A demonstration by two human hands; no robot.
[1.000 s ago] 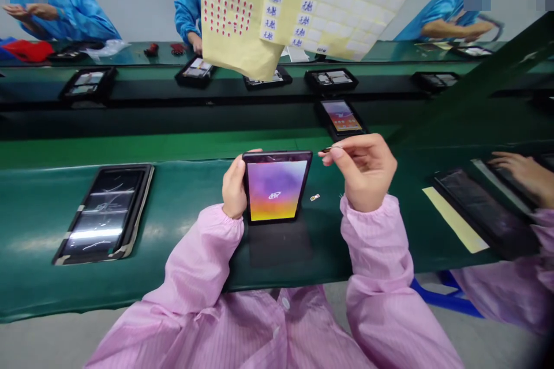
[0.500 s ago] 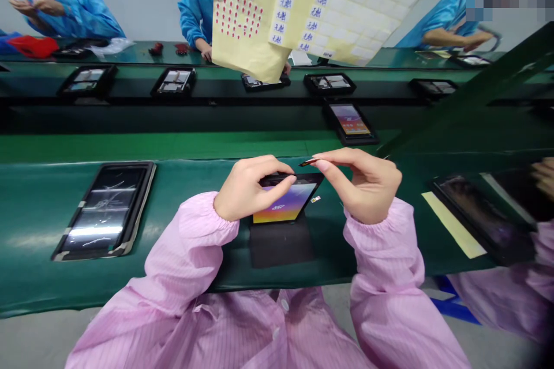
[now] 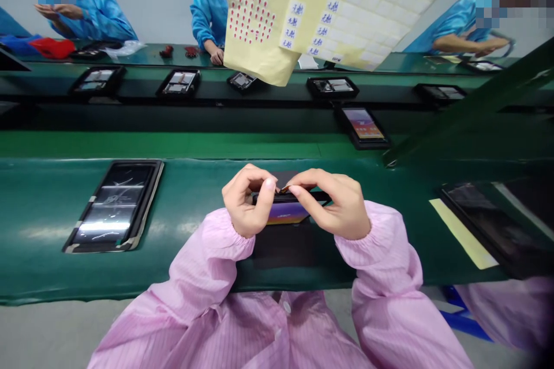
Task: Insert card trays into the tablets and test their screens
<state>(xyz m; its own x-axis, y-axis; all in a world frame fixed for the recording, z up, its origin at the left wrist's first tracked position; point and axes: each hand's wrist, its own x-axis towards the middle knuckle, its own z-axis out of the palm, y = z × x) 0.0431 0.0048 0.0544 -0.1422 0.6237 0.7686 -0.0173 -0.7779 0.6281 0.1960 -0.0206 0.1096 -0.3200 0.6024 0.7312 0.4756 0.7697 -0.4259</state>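
Observation:
My left hand [image 3: 247, 200] is closed on the left side of a tablet [image 3: 286, 214], its thumb and fingers at the top edge. The tablet is tilted, its lit purple-and-yellow screen facing me. My right hand [image 3: 336, 203] pinches a small, thin dark strip [image 3: 284, 188] with an orange tint right at that top edge; its exact kind is too small to make out. Both hands' fingertips nearly meet there. Under the tablet lies a dark pad [image 3: 283, 251] on the green table.
A framed tablet [image 3: 115, 207] lies to the left; a yellow strip [image 3: 463, 233] and another dark device [image 3: 497, 219] lie right. Beyond, a lit tablet [image 3: 362, 125] and several opened devices sit in black trays. Yellow label sheets [image 3: 264, 57] hang overhead. Workers in blue sit opposite.
My right hand has moved left and down, bringing the strip to the tablet's top edge. The tablet has tipped so less screen shows. The view has shifted slightly.

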